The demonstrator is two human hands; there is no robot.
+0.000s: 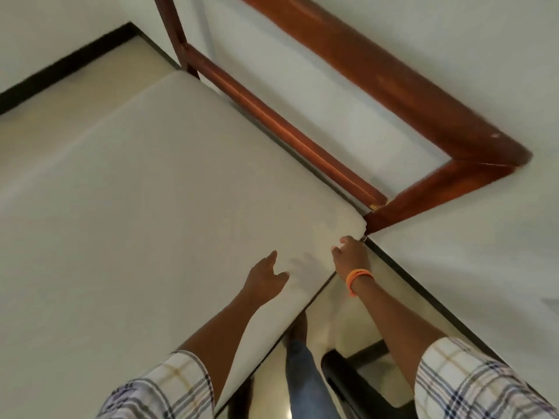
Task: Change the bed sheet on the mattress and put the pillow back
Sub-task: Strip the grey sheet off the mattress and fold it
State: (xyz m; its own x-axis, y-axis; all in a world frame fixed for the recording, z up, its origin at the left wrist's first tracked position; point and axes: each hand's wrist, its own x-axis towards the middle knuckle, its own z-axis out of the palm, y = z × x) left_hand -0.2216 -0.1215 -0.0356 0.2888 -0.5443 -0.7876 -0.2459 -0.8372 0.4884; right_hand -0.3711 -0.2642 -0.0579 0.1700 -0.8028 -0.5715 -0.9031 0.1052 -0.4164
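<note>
Head: two hands (266,278) (351,257), one mattress (151,192).

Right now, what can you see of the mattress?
The mattress is off-white, smooth and taut, with no pillow in view. Its rounded corner sits against the reddish wooden bed frame. The left hand is over its top near the corner; the right hand is at the corner edge, though contact is unclear.

Soft even light (slight blur)
</note>
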